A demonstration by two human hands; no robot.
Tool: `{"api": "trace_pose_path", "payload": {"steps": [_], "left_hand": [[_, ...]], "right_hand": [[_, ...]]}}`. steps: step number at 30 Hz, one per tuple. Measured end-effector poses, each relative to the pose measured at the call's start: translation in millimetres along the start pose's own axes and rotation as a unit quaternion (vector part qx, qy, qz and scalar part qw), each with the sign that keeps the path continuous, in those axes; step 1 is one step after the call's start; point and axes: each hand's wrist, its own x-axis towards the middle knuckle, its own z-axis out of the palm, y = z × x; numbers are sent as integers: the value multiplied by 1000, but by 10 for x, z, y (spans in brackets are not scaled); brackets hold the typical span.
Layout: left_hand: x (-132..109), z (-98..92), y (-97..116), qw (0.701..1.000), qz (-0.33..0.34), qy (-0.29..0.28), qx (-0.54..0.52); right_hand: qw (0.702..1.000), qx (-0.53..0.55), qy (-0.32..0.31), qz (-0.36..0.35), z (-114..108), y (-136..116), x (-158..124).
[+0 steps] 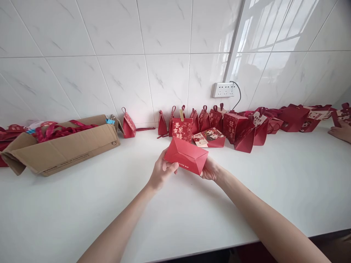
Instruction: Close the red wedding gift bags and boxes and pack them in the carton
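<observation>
A red paper box (187, 155) is held up over the white table, its folded base turned toward me. My left hand (162, 168) grips its left end, thumb on the lower edge. Around the right end is my right hand (210, 168), its fingers partly hidden behind the box. Just beyond stands a red box with gold lettering (182, 129) and a loop on top. To its right a patterned red box (210, 137) lies on its side.
A cardboard carton (71, 148) of red ribbons stands at the left on the white table (131, 226). Several red boxes line the tiled wall (167, 80), under a power strip (224, 90). Another person's hand (340, 132) touches a box at the far right.
</observation>
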Motion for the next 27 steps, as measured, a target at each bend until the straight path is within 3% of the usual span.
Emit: {"api": "trace_pose_path", "payload": {"steps": [5,10,12,15,19,22,24,27], "left_hand": [[-7,14,11,1000,-2,20,12],[18,47,-53,993,-59,101,-26],[37,59,-64,982,-115,132,-69],[65,64,-33,956,-203,129,-165],[90,32,40,895,-312,123,-294],[103,-2,51,864,-367,119,-325],[110,-14,46,857,-390,118,-317],[118,-11,46,852,-416,98,-301]], "right_hand": [[1000,-6,8,-8,7,26,18],[987,-66,71,-125,26,-31,-19],[964,-130,98,-208,53,-51,-72],[910,-246,97,-319,104,-27,-154],[851,-358,26,-384,133,81,-190],[815,-400,-12,-419,118,151,-172],[807,-408,-23,-427,108,174,-162],[819,-392,1,-418,107,166,-160]]}}
